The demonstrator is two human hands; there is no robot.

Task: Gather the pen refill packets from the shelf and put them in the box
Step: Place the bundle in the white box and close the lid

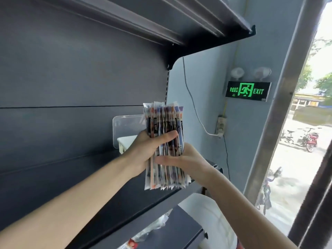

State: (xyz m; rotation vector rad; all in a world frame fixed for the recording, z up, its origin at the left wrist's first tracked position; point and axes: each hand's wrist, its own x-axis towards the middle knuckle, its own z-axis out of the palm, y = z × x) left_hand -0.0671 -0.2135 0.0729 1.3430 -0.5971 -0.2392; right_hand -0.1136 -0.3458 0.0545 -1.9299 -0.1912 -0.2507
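A thick upright stack of long, narrow pen refill packets point(164, 121) with colourful printing is held in front of the dark shelf point(111, 178). My left hand point(149, 148) grips the stack from the left, thumb across its front. From the right, my right hand point(181, 159) grips the stack's lower half, its thumb lying across the front. Behind the stack, a white box point(125, 142) shows its corner on the shelf beside a clear plastic divider point(125, 123).
Another dark shelf point(179, 20) hangs overhead. A grey wall to the right carries a lit green EXIT sign point(248, 91) and a hanging cable. Below are a lower shelf edge, a white round object point(203, 209) and clear plastic wrapping point(152, 229). A window frame stands at the far right.
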